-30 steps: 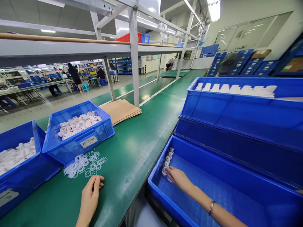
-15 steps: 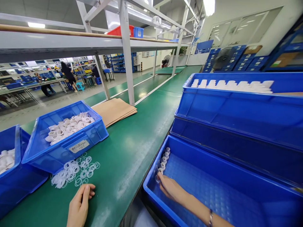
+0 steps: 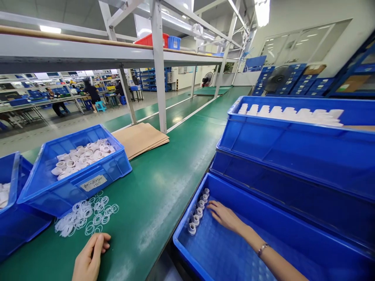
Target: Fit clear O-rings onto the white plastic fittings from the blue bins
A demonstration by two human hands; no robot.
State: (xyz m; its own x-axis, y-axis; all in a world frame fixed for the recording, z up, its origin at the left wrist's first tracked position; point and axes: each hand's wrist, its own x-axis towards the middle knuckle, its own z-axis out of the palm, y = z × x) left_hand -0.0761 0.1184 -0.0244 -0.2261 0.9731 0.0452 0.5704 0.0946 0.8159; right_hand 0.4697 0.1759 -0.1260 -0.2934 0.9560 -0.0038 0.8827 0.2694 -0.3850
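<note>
My right hand (image 3: 224, 216) is open inside the low blue bin (image 3: 249, 249), fingers stretched out beside a row of white ring-shaped plastic fittings (image 3: 199, 212). The fittings stand upright along the bin's left wall, and the hand holds none of them. On the green worktop (image 3: 152, 195), my left hand (image 3: 91, 255) is closed, its thumb against the curled forefinger. Whatever is inside those fingers, if anything, is hidden. Just beyond it lies a loose pile of thin clear rings (image 3: 84, 214).
A labelled blue bin (image 3: 79, 183) of white fittings stands at left, beside another blue bin (image 3: 17, 218). Brown cardboard sheets (image 3: 140, 138) lie behind. At right, stacked blue bins (image 3: 293, 140) rise above the low bin. A white post (image 3: 158, 70) supports the overhead shelf.
My right hand has let go of the fitting at the near end of the row and moved up along it, fingers now spread. The left hand stays closed in nearly the same place.
</note>
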